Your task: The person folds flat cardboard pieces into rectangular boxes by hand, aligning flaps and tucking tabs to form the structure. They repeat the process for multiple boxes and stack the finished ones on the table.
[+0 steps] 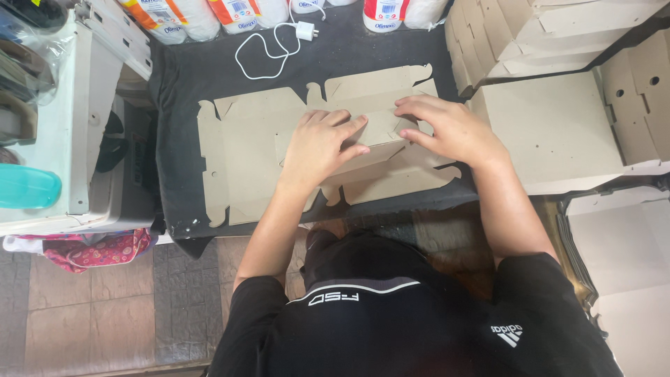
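A person in a black shirt [419, 328] leans over a work surface covered with a dark cloth [209, 77], seen from above. Both bare hands lie palm down on a flat, die-cut cardboard box blank [244, 153] spread across the cloth. The left hand [317, 146] is spread flat, fingers pressing on a folded panel near the middle of the blank, gripping nothing. The right hand [450, 129] lies just beside it, fingers extended and pressing the same folded panel, also grasping nothing. The fingertips of the two hands nearly meet. The blank extends well out past the left hand and a little beyond the right.

Beyond the right hand, a stack of flat cardboard blanks [558, 126] sits on the far side. Beyond both hands, a white charger cable [269, 49] with its plug lies coiled on the cloth, and further still stand white paper rolls [244, 14]. Far past the left hand, a teal plastic object [28, 187] rests on a white unit [84, 126].
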